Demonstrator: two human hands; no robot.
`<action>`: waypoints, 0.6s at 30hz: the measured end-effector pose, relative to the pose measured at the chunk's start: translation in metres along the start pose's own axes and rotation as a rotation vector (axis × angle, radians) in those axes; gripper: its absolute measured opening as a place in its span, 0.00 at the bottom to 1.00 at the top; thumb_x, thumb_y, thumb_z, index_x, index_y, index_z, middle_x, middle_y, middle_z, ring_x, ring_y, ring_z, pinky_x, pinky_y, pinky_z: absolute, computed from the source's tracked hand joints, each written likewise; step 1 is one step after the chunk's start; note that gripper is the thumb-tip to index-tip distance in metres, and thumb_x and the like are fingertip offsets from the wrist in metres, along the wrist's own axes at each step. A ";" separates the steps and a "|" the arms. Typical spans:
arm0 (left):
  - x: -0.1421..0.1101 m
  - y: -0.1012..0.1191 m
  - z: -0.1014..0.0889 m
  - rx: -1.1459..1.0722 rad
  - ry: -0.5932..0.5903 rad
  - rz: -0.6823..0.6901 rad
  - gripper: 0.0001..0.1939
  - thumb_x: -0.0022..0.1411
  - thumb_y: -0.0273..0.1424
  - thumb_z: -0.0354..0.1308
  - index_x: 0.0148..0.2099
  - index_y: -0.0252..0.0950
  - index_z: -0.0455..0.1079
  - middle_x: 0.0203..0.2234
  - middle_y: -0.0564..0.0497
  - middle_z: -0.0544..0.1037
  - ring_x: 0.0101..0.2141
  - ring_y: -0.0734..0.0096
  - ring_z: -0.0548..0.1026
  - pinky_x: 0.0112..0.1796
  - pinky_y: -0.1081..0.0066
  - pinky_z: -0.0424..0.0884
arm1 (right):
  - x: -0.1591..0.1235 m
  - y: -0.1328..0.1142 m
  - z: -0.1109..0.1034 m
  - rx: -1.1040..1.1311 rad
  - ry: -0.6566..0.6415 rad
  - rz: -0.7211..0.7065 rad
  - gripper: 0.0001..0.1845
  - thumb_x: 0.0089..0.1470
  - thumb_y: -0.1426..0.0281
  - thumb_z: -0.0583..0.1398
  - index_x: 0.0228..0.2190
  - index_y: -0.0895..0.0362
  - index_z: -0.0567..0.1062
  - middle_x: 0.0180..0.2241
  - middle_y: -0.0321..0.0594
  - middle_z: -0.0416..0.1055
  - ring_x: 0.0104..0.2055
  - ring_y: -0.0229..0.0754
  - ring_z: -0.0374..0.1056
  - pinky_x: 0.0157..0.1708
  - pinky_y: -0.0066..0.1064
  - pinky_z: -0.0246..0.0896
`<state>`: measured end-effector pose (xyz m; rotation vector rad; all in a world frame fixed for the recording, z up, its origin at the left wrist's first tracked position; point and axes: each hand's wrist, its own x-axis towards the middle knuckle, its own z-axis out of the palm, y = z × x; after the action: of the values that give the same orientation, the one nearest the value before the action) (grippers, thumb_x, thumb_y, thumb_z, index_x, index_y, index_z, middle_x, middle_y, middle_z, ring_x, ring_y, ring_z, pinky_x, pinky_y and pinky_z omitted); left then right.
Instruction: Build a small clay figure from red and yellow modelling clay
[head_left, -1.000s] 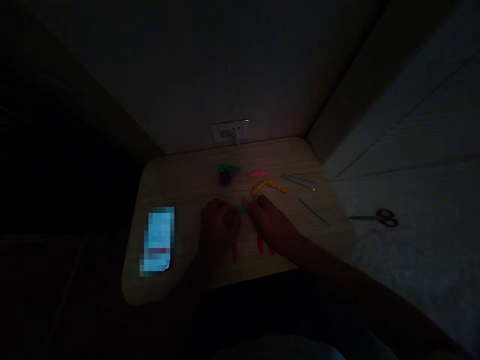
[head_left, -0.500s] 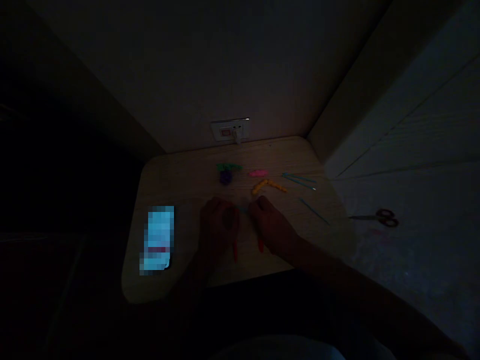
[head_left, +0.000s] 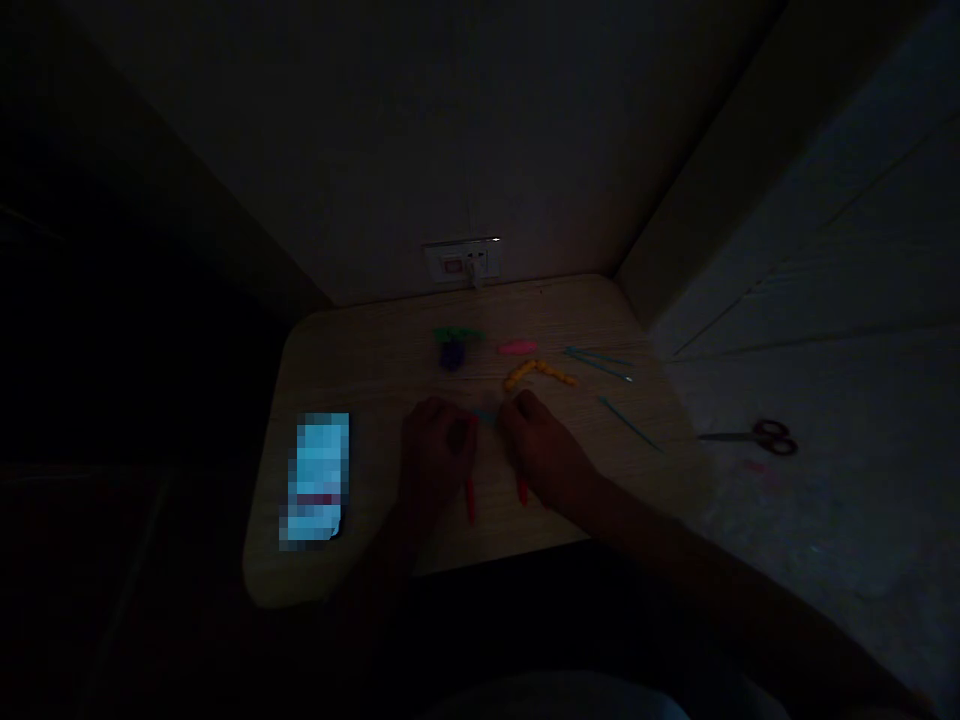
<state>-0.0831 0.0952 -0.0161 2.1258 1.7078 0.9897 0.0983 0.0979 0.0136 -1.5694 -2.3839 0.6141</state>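
My left hand (head_left: pixel 439 450) is closed, its fingertips pinched at a small red piece (head_left: pixel 472 421). A thin blue stick (head_left: pixel 486 415) spans the short gap to my right hand (head_left: pixel 546 448), whose fingers are pinched on its other end. Dim light hides how the red piece and the stick meet. Below my left hand lies a slim red piece (head_left: pixel 471 502) on the table. Another red piece (head_left: pixel 523 490) shows partly from under my right hand. Just beyond my right fingers is a knobbly orange strip (head_left: pixel 540 368).
The wooden table (head_left: pixel 360 370) holds a lit phone (head_left: pixel 319 480) at left. Farther back are a green piece (head_left: pixel 457 334), a dark purple lump (head_left: pixel 452 356) and a pink piece (head_left: pixel 517 348). Blue sticks (head_left: pixel 600 362) lie at right. Scissors (head_left: pixel 772 437) rest beyond the table's right edge.
Both hands hold nearly the same pose and place. Less red shows beneath my right wrist than a second ago. Nothing else has visibly moved.
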 end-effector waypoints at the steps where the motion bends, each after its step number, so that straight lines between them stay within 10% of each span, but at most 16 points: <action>1: 0.000 0.000 0.000 -0.003 0.002 -0.003 0.02 0.64 0.29 0.62 0.37 0.39 0.73 0.35 0.48 0.76 0.39 0.58 0.75 0.44 0.58 0.71 | 0.000 0.001 0.001 -0.002 -0.006 0.002 0.18 0.63 0.82 0.49 0.47 0.58 0.72 0.48 0.49 0.69 0.44 0.46 0.67 0.47 0.36 0.65; 18: 0.002 0.000 -0.002 -0.009 0.002 -0.001 0.03 0.65 0.29 0.62 0.36 0.38 0.73 0.35 0.48 0.76 0.39 0.60 0.74 0.44 0.58 0.72 | 0.004 -0.002 -0.008 0.005 -0.023 0.015 0.18 0.63 0.81 0.48 0.45 0.59 0.74 0.47 0.51 0.70 0.43 0.47 0.66 0.45 0.35 0.65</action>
<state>-0.0844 0.0969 -0.0141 2.1188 1.7024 0.9977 0.0981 0.1030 0.0212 -1.5875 -2.3879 0.6445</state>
